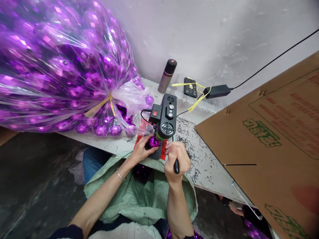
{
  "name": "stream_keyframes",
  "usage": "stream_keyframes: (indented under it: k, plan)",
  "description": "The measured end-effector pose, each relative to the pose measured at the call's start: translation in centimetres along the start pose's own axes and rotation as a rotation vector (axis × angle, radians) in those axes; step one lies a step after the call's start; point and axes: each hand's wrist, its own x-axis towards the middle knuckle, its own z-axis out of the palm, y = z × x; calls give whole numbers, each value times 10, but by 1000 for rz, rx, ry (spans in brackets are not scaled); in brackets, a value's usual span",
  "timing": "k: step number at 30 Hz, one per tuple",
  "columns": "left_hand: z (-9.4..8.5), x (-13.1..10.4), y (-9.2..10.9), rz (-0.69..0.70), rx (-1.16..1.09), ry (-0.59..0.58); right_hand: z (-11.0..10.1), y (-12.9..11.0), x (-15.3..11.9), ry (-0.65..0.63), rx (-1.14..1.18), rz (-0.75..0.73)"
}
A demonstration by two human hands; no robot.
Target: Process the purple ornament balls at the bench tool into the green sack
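My left hand (144, 149) holds a shiny purple ball (154, 142) between thumb and fingers, under the front end of a black machine (167, 116) on the table. My right hand (177, 161) is wrapped round the black-ended lever (176, 166) at the machine's right side. Red material (163, 150) shows beneath the machine's base. An open green woven sack (152, 196) spreads across my lap below both hands, with dark purple pieces inside.
A large clear bag of purple balls (62, 66) fills the left. Behind the machine are a dark bottle (167, 76), a phone-like black object (190, 87) and a power adapter (218, 91). Black scraps litter the white table (206, 159). A cardboard box (269, 139) stands right.
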Motion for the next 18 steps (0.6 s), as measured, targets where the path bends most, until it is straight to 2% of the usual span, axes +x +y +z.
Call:
stream_keyframes:
  k: [9, 18]
  plan:
    - [2, -3, -3, 14, -36, 17, 15, 30, -33, 62, -70, -142]
    - [1, -3, -3, 4, -48, 6, 28, 42, -48, 166, 1, -124]
